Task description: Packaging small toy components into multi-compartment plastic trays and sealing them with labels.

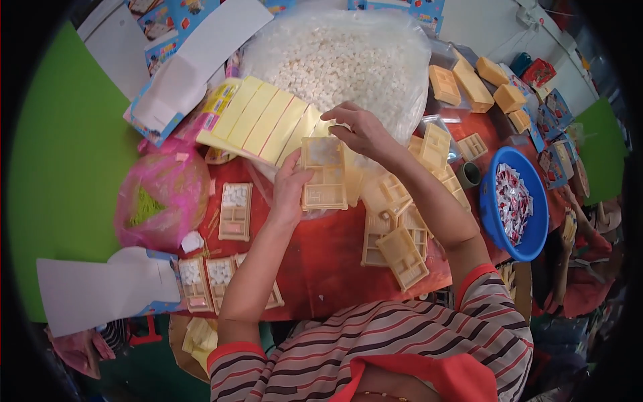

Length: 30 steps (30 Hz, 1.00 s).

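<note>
My left hand point(289, 187) is closed on the left side of a cream plastic compartment tray point(324, 175), which is tilted up above the red table. Its sections look unfilled. Over the tray's top edge, my right hand point(362, 130) has its fingers curled at the right end of a pale yellow sheet of strips point(268, 120). Whatever is between those fingertips is too small to make out. More cream trays point(402, 258) are piled loosely under and beside my right forearm. To the left of my left hand lies a tray point(236, 211) with white cubes in its upper section.
Behind the sheet sits a large clear bag of white cubes point(355, 63). A blue basin point(492, 201) of small packets stands right, near a dark cup point(469, 175). Left are a pink bag point(164, 201) and open boxes point(164, 100). Another person's hand point(570, 226) shows far right.
</note>
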Each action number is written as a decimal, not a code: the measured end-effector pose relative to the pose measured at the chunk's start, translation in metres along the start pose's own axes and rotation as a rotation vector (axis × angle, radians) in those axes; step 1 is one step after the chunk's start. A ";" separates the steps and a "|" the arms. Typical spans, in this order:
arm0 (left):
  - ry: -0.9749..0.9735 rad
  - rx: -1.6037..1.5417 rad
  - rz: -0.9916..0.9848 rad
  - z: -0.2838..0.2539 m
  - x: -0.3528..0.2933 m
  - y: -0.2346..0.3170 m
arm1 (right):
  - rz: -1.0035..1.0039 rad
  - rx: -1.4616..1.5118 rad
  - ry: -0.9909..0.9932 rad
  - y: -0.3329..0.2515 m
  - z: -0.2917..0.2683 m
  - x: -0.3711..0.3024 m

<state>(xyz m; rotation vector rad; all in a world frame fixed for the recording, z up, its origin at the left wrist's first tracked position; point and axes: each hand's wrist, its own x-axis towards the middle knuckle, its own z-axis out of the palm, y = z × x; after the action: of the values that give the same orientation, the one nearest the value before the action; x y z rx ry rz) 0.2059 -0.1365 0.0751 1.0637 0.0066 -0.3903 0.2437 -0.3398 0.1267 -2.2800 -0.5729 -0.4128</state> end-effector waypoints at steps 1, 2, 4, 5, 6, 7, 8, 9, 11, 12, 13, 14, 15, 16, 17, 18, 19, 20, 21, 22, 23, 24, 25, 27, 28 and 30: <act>-0.007 -0.002 0.035 -0.006 -0.018 -0.005 | 0.020 0.008 -0.046 -0.013 0.006 -0.013; -0.011 -0.002 0.069 -0.011 -0.037 -0.010 | 0.040 0.017 -0.094 -0.025 0.013 -0.026; 0.067 -0.065 0.062 -0.015 -0.076 -0.021 | 0.071 0.044 -0.191 -0.047 0.023 -0.049; 0.073 -0.073 0.063 -0.017 -0.094 -0.027 | 0.097 0.043 -0.251 -0.056 0.031 -0.061; 0.070 -0.078 0.069 -0.020 -0.108 -0.032 | 0.095 0.062 -0.274 -0.062 0.040 -0.072; 0.085 -0.070 0.036 -0.025 -0.122 -0.038 | 0.173 0.138 -0.339 -0.068 0.050 -0.082; 0.109 -0.073 0.034 -0.033 -0.135 -0.045 | 0.250 0.211 -0.402 -0.072 0.058 -0.088; 0.091 -0.046 0.021 -0.039 -0.146 -0.054 | 0.257 0.219 -0.456 -0.068 0.069 -0.097; 0.088 -0.004 0.010 -0.048 -0.160 -0.064 | 0.234 0.335 -0.422 -0.063 0.090 -0.115; 0.092 -0.004 0.009 -0.052 -0.164 -0.068 | 0.214 0.444 -0.375 -0.058 0.100 -0.124; 0.120 0.072 -0.001 -0.058 -0.169 -0.071 | 0.279 0.554 -0.370 -0.057 0.112 -0.131; 0.145 0.148 -0.012 -0.063 -0.174 -0.074 | 0.280 0.554 -0.370 -0.053 0.119 -0.136; 0.145 0.147 -0.013 -0.067 -0.178 -0.077 | 0.283 0.520 -0.387 -0.057 0.123 -0.135; 0.197 0.223 0.012 -0.070 -0.181 -0.080 | 0.286 0.485 -0.403 -0.061 0.126 -0.135; 0.249 0.300 0.037 -0.072 -0.185 -0.082 | 0.287 0.431 -0.417 -0.065 0.128 -0.134; 0.238 0.299 0.033 -0.069 -0.189 -0.078 | 0.295 0.426 -0.410 -0.065 0.129 -0.134; 0.244 0.373 0.011 -0.064 -0.194 -0.068 | 0.252 0.363 -0.386 -0.064 0.130 -0.135; 0.249 0.448 -0.010 -0.061 -0.197 -0.063 | 0.210 0.299 -0.363 -0.061 0.132 -0.135; 0.237 0.422 -0.020 -0.067 -0.201 -0.066 | 0.213 0.297 -0.359 -0.062 0.136 -0.135; 0.233 0.423 -0.021 -0.071 -0.205 -0.069 | 0.194 0.258 -0.345 -0.062 0.140 -0.134; 0.234 0.648 0.115 -0.075 -0.208 -0.071 | 0.175 0.219 -0.330 -0.063 0.143 -0.135; 0.233 0.871 0.254 -0.075 -0.210 -0.072 | 0.178 0.218 -0.328 -0.065 0.145 -0.134; 0.229 0.927 0.277 -0.074 -0.212 -0.072 | 0.172 0.185 -0.310 -0.068 0.148 -0.134; 0.202 1.029 0.297 -0.071 -0.214 -0.072 | 0.168 0.153 -0.290 -0.071 0.151 -0.135; 0.177 1.130 0.317 -0.069 -0.215 -0.073 | 0.116 0.150 -0.262 -0.071 0.152 -0.136; 0.154 1.222 0.352 -0.066 -0.215 -0.076 | 0.066 0.147 -0.233 -0.072 0.151 -0.138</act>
<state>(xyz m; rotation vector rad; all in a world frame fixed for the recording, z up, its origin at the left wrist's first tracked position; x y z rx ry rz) -0.0059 -0.0463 0.0194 2.2536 -0.3135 0.0619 0.1078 -0.2233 0.0045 -2.2120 -0.6210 -0.0692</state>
